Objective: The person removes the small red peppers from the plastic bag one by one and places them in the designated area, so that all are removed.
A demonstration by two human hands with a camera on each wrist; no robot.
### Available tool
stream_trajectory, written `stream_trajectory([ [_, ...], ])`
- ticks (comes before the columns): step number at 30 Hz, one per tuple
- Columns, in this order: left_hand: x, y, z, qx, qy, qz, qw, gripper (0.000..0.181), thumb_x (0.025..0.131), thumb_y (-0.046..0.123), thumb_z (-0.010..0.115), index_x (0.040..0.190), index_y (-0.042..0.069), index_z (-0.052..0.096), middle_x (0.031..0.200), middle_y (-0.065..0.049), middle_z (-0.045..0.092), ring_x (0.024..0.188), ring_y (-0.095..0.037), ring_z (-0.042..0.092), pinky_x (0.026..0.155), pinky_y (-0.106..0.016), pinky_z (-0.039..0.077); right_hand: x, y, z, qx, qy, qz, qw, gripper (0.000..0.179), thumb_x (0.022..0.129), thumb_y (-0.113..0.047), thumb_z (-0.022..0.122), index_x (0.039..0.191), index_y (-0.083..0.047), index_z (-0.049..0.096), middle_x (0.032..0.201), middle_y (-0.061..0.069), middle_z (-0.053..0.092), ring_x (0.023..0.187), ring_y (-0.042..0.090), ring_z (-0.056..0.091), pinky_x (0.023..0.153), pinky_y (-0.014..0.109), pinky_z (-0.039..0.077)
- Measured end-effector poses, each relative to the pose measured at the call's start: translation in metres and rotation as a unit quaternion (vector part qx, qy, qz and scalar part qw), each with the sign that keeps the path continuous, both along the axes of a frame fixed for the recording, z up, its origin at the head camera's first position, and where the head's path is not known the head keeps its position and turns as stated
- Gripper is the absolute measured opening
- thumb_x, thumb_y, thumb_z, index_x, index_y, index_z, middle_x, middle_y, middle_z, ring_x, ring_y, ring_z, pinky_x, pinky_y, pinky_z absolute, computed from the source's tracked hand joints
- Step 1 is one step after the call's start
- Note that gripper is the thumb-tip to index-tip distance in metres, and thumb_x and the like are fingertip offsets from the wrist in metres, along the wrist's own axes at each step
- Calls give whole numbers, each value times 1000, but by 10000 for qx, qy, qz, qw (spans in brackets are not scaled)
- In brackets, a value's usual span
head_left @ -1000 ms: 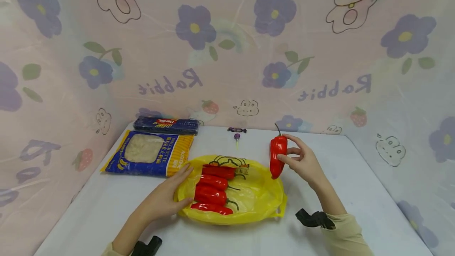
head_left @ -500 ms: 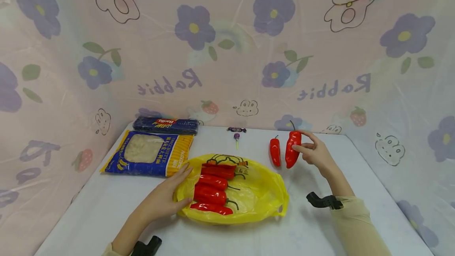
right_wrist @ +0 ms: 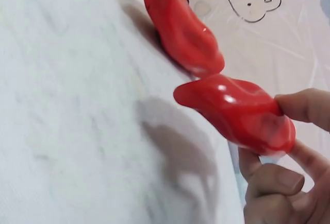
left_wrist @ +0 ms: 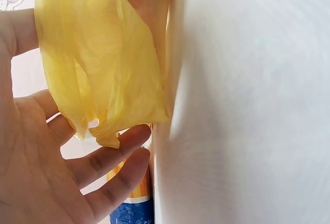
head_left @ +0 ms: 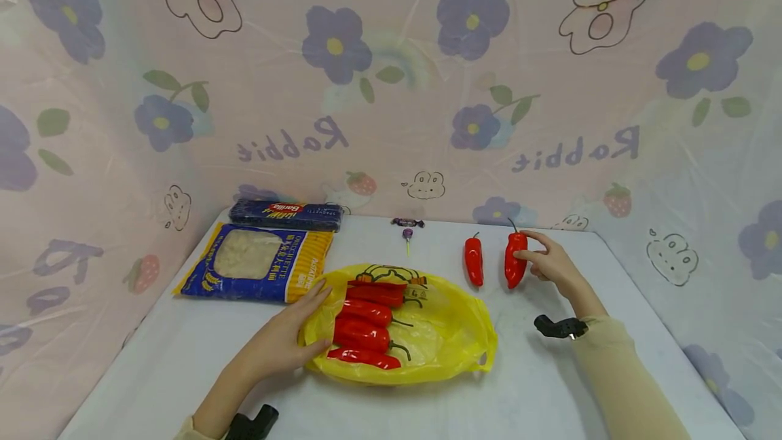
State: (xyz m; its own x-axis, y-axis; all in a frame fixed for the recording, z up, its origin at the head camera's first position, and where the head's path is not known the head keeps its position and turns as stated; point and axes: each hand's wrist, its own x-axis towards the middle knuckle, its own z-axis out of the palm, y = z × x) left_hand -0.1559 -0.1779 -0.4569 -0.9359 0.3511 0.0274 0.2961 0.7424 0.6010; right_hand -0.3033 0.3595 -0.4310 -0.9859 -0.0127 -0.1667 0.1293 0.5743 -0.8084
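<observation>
R hand [head_left: 552,265] pinches red pepper [head_left: 515,269]; L hand [head_left: 280,341], splayed, touches bag [head_left: 455,321]. Prob best: lower pepper gently, clear of 2nd pepper [head_left: 473,262].

White bench [head_left: 397,419] at 6 o'clock; pink flower-and-rabbit-print backdrop [head_left: 403,107] at 12; similarly printed left panel [head_left: 91,161] at 9, right panel [head_left: 715,182] at 3.

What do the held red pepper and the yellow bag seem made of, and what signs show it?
Held red pepper: probably smooth, glossy plastic, judging by its sharp highlights; real skin isn't ruled out. Yellow bag: likely thin plastic film, semi-glossy, since it is translucent and creased.
</observation>
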Motion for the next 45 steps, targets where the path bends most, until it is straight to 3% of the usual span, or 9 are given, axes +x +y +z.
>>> stream_trajectory([
  [3,0,0,0,-15,-1,15,10000,87,93,38,78,167,22,36,177,-2,23,154,-45,37,117,-72,38,-4,4,-4,10,-131,66,9999,78,105,-36,66,169,-15,27,68,-2,47,56,15,43,53,26,40],
  [6,0,0,0,-29,28,22,10000,87,93,38,78,167,22,37,177,-3,23,154,-45,37,117,-72,38,-9,6,-8,44,-200,134,9997,78,105,-35,65,169,-15,27,68,-1,47,56,17,44,52,26,39],
  [13,-1,1,0,-24,38,-3,10000,87,94,39,77,168,23,35,177,-2,22,155,-46,35,117,-73,37,-15,6,-17,498,-321,69,9982,76,104,-40,63,168,-14,30,86,5,56,65,19,49,56,26,40],
  [17,-1,1,0,-23,22,0,10000,86,93,40,77,168,23,36,177,-2,22,155,-46,36,117,-73,37,-13,4,-21,701,-299,54,9971,78,104,-44,63,167,-12,31,104,15,62,68,19,52,59,26,45],
  [20,-1,1,-1,-25,13,14,10000,86,93,40,77,167,23,36,177,-3,23,154,-46,36,117,-73,37,-12,4,-23,832,-204,84,9963,80,104,-46,63,167,-10,30,124,27,59,70,20,55,63,27,49],
  [25,-1,1,-1,-55,30,29,10000,87,93,39,77,168,23,36,177,-3,22,154,-46,36,117,-73,37,-13,4,-26,956,-84,55,9954,84,103,-50,63,168,-8,28,137,34,54,80,23,59,70,28,54],
  [32,0,1,-2,-41,-20,38,10000,87,93,40,77,167,23,36,177,-3,23,154,-46,36,117,-72,38,-11,3,-30,865,-143,-63,9961,86,103,-51,63,167,-7,27,140,34,53,88,26,59,74,25,55],
  [45,0,0,-2,-24,72,-13,10000,86,93,41,77,167,22,37,176,-3,23,154,-46,36,117,-73,38,-12,3,-32,809,-64,-82,9967,74,106,-41,61,165,-7,33,144,35,51,84,25,59,74,25,54],
])
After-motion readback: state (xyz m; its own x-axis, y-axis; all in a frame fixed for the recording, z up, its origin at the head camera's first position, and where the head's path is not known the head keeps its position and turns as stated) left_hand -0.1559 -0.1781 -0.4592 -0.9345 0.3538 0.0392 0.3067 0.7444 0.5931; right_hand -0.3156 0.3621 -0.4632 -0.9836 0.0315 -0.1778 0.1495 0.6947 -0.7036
